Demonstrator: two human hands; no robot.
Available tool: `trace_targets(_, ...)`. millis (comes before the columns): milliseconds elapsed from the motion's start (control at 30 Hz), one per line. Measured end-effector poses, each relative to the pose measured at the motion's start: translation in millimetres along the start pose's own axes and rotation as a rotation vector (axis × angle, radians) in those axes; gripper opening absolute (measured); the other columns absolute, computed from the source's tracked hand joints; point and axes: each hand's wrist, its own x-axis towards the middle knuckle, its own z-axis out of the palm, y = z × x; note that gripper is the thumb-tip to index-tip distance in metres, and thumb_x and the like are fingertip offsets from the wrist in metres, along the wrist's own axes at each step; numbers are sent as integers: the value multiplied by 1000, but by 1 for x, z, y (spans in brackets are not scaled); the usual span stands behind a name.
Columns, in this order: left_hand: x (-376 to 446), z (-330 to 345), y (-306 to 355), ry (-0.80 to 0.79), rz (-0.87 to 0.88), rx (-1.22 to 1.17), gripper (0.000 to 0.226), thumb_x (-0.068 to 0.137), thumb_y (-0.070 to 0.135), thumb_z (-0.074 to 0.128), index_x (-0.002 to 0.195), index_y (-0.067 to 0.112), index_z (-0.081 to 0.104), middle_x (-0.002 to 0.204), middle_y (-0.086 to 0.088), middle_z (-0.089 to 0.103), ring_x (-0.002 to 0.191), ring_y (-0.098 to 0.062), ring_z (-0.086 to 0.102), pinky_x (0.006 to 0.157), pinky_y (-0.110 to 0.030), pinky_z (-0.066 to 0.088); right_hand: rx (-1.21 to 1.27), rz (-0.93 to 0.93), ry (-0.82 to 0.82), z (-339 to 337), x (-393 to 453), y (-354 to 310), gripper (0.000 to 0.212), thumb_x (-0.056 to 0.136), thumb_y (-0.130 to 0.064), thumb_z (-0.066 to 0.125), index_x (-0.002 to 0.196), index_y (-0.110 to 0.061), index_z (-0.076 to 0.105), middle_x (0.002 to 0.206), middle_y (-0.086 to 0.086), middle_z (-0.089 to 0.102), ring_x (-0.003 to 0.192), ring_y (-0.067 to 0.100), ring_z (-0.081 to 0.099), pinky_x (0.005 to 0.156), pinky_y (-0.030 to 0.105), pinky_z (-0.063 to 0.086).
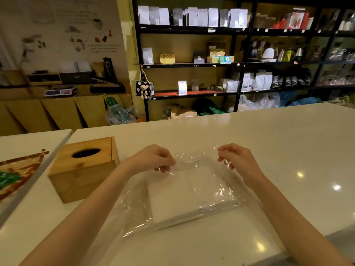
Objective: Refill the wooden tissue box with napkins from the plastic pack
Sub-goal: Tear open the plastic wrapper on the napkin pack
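Note:
A clear plastic pack [134,210] lies flat on the white counter in front of me, with a stack of white napkins [184,194] inside it. My left hand [153,158] pinches the pack's far edge on the left. My right hand [236,156] pinches the same edge on the right. The wooden tissue box [82,169] stands to the left of the pack, its lid on and the dark oval slot facing up. No napkin shows in the slot.
The white counter [269,143] stretches far to the right and behind the pack. A second table with a patterned mat [17,173] adjoins on the left. Black shelves [240,62] of bags and kettles stand beyond the counter.

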Motion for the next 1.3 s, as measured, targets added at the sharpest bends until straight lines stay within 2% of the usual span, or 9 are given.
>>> trace_targets(133, -20, -6, -8, 121, 32, 3, 10, 85, 12, 59, 93, 14, 65, 78, 3, 66, 71, -10, 61, 68, -18, 48, -626, -262, 65, 22, -4, -6, 50, 83, -18, 64, 128, -21, 45, 117, 2, 57, 110, 20, 48, 88, 30, 42)
trace_targets(233, -30, -7, -11, 212, 59, -42, 15, 83, 10, 61, 97, 15, 63, 77, 4, 67, 71, -9, 62, 67, -16, 48, -877, -523, -101, 50, -8, -30, 44, 87, -30, 58, 129, -22, 48, 134, -1, 50, 127, 19, 37, 104, 34, 29)
trace_targets(367, -40, 0, -18, 319, 75, -80, 20, 84, 14, 60, 103, 20, 59, 79, 4, 70, 72, -5, 64, 64, -13, 45, -895, -441, -499, 98, -9, -54, 40, 84, -40, 58, 120, -23, 56, 117, -1, 64, 108, 18, 56, 98, 37, 41)
trace_targets(467, -46, 1, -27, 398, 85, -175, 15, 89, 23, 53, 103, 20, 58, 83, -2, 71, 77, -10, 65, 74, -22, 47, -799, -300, -593, 124, -7, -55, 46, 79, -44, 64, 117, -18, 58, 105, 3, 68, 87, 15, 60, 83, 32, 49)
trace_targets(633, -47, 6, -34, 380, -30, -383, 40, 95, 45, 22, 113, 23, 51, 90, -2, 69, 96, -18, 61, 89, -28, 40, -693, -268, -622, 138, -10, -52, 32, 80, -33, 68, 102, -10, 67, 72, -3, 61, 63, 10, 56, 58, 19, 42)
trace_targets(833, -47, 14, -43, 309, -55, -395, 50, 93, 53, 13, 121, 27, 45, 99, -7, 66, 104, -23, 59, 109, -42, 32, -699, -311, -561, 137, -9, -44, 16, 78, -23, 70, 88, -10, 71, 69, -5, 60, 63, 9, 55, 67, 26, 48)
trace_targets(967, -49, 14, -49, 234, -76, -402, 60, 88, 60, 10, 126, 28, 43, 114, -8, 63, 111, -21, 56, 109, -40, 33, -692, -386, -526, 137, -12, -43, 12, 77, -21, 70, 83, -11, 71, 73, -3, 64, 70, 14, 58, 72, 33, 50)
trace_targets(1200, -54, 10, -47, 195, -49, -418, 68, 90, 56, 5, 125, 18, 49, 109, -9, 65, 108, -19, 60, 90, -24, 41, -636, -517, -533, 129, -19, -55, 4, 75, -14, 71, 75, -10, 72, 72, 5, 71, 70, 18, 62, 71, 35, 50)
trace_targets(1300, -56, 10, -46, 200, -50, -382, 73, 91, 54, 2, 123, 13, 54, 113, -12, 65, 104, -17, 61, 95, -26, 41, -596, -544, -530, 121, -27, -65, 7, 75, -17, 73, 77, -9, 72, 72, 7, 71, 70, 18, 63, 73, 33, 52)
